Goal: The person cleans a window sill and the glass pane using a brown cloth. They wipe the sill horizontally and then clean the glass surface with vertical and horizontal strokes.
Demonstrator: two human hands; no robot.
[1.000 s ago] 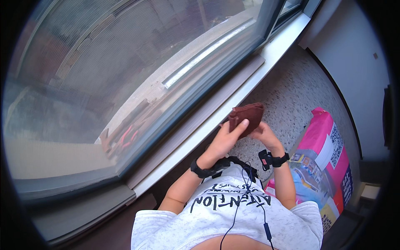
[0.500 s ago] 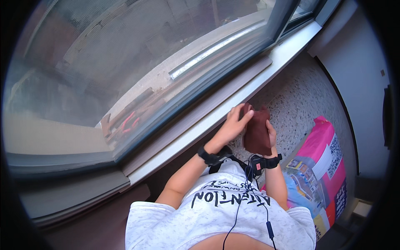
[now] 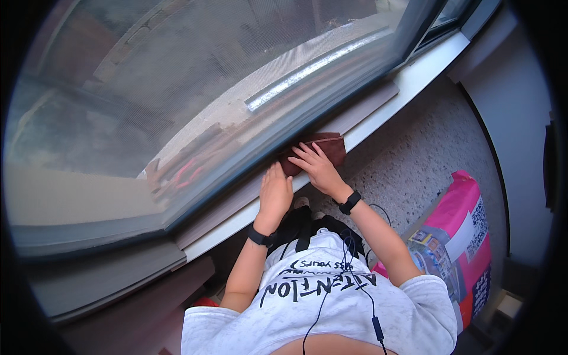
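Observation:
A dark reddish-brown folded cloth [image 3: 333, 149] lies across the window sill [image 3: 370, 127], close against the dark window frame. One end of it hangs over the sill's white front edge. My right hand [image 3: 318, 168] rests on top of the cloth, its fingers spread and flat. Beside it, my left hand [image 3: 276, 194] lies with outstretched fingers, the tips at the cloth's left edge. Part of the cloth is hidden beneath the hands. Neither hand is wrapped round anything. Each wrist wears a black band.
Behind the large window pane [image 3: 236, 65], red-handled pliers [image 3: 188, 171] and a metal strip [image 3: 307, 74] lie on an outer ledge. To my right stands a pink plastic package [image 3: 464, 207] on the speckled floor [image 3: 408, 136]. Thin cables hang over my shirt.
The cloth, held up between both hands before, has moved left and forward onto the sill. My right hand has let go and flattened onto it; my left hand has come down beside it.

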